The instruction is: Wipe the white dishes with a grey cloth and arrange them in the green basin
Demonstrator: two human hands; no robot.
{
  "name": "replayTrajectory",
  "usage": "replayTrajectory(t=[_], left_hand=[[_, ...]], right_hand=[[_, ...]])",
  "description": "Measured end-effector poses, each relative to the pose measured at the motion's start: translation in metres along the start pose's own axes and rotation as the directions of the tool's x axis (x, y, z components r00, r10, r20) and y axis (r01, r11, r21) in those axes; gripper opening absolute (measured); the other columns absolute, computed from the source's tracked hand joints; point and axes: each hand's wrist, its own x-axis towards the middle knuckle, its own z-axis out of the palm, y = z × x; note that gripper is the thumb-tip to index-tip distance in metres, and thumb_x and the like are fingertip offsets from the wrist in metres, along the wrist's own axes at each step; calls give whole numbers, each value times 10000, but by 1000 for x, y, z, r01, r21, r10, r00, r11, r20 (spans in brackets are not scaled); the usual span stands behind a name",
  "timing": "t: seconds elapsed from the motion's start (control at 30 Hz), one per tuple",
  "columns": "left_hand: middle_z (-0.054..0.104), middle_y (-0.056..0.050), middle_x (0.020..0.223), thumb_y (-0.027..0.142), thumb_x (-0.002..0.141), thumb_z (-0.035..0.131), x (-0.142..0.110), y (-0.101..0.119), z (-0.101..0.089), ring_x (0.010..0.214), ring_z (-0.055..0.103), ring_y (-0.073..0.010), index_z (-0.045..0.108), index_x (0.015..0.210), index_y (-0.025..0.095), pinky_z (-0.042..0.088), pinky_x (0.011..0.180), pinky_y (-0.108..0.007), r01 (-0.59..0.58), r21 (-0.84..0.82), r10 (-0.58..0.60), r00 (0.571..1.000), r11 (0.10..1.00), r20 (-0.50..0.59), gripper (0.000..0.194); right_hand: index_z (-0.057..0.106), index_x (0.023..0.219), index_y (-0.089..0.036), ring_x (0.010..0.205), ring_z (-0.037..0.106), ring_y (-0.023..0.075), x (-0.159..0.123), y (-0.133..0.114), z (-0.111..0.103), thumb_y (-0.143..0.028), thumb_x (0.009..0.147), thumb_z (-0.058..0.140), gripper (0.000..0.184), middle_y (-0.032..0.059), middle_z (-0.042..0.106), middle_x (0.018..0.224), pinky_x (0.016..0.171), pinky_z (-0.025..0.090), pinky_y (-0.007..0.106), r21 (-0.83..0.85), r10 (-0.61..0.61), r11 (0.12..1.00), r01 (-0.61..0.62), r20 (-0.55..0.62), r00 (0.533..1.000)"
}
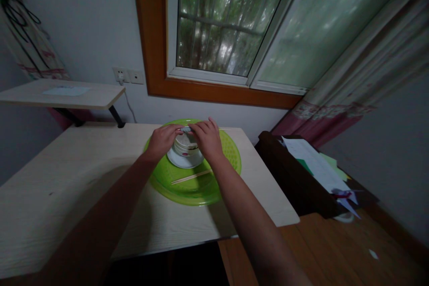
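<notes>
Both hands meet above a stack of white bowls point(186, 149) that stands on a white plate point(185, 162). A small pale grey piece point(186, 129), its kind too unclear to name, is pinched between my left hand point(164, 140) and my right hand point(208, 138). My left fingers are closed on its left end, and my right fingers on its right end. Beneath the plate is a round green tray point(187, 197). A pair of wooden chopsticks point(191, 177) lies on the tray in front of the plate, one end hidden by my right arm.
The tray rests on a light wooden table point(83, 174). A raised shelf point(63, 94) with a paper sheet stands at the left, near wall sockets point(128, 75). Behind is a window point(234, 22). Right of the table, a dark brown box-like piece point(288, 174) holds papers point(315, 165).
</notes>
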Motion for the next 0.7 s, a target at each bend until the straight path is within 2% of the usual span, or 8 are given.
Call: replayTrajectory(t=[0.13, 0.23, 0.37, 0.43, 0.5, 0.57, 0.7], left_hand=[[793, -62, 1056, 326, 1003, 521, 1, 4, -1, 954, 741, -212, 745, 1069, 221, 564, 899, -341, 24, -79, -24, 1000, 997, -7, 257], [788, -58, 987, 328, 1000, 513, 2, 3, -1, 896, 740, -202, 716, 1034, 216, 567, 848, -329, 95, -143, -101, 994, 985, -40, 234], [740, -30, 826, 334, 1008, 485, 2, -4, 1, 760, 721, -180, 642, 1026, 206, 566, 741, -306, 204, -260, -251, 954, 944, -165, 204], [711, -24, 812, 329, 1014, 460, 1, -8, 2, 716, 691, -166, 618, 1028, 207, 554, 705, -296, 234, -237, -293, 921, 943, -258, 200], [693, -29, 828, 300, 1009, 447, 1, -10, 2, 715, 665, -162, 606, 1028, 209, 540, 701, -294, 241, -164, -283, 900, 957, -331, 184], [687, -37, 850, 269, 996, 446, 1, -12, 2, 743, 657, -168, 600, 1025, 210, 531, 715, -299, 232, -102, -253, 899, 967, -358, 167], [691, -39, 831, 253, 973, 455, 2, -12, 2, 752, 660, -185, 595, 1003, 208, 526, 722, -315, 216, -105, -239, 916, 971, -322, 151]], right_hand=[[712, 1227, -287, 1124, 563, 274, -1, 4, 4, -344, 1013, 596, 250, 79, 733, 1146, 1126, 359, 469, -59, 24, 998, -22, 31, 999], [714, 1211, -259, 1087, 561, 282, -1, 5, 3, -333, 1015, 591, 242, 94, 727, 1127, 1007, 409, 428, -63, 65, 996, -62, 53, 996], [712, 1190, -233, 1029, 566, 276, -2, 9, 1, -297, 1028, 563, 230, 96, 720, 1091, 911, 418, 399, -48, 131, 990, -130, 22, 991], [714, 1176, -229, 1012, 565, 275, -2, 13, 1, -283, 1029, 556, 222, 98, 714, 1077, 886, 416, 393, -46, 154, 987, -154, 0, 988], [713, 1170, -219, 1002, 561, 275, -3, 15, 3, -270, 1029, 553, 220, 101, 710, 1070, 873, 414, 389, -42, 168, 985, -168, -18, 986], [711, 1168, -207, 997, 558, 274, -4, 17, 5, -262, 1031, 545, 222, 103, 708, 1070, 869, 415, 386, -30, 174, 984, -175, -27, 984], [712, 1146, -203, 993, 556, 267, -6, 21, 6, -258, 1035, 527, 223, 101, 705, 1059, 878, 417, 380, 2, 183, 983, -183, -13, 983]])
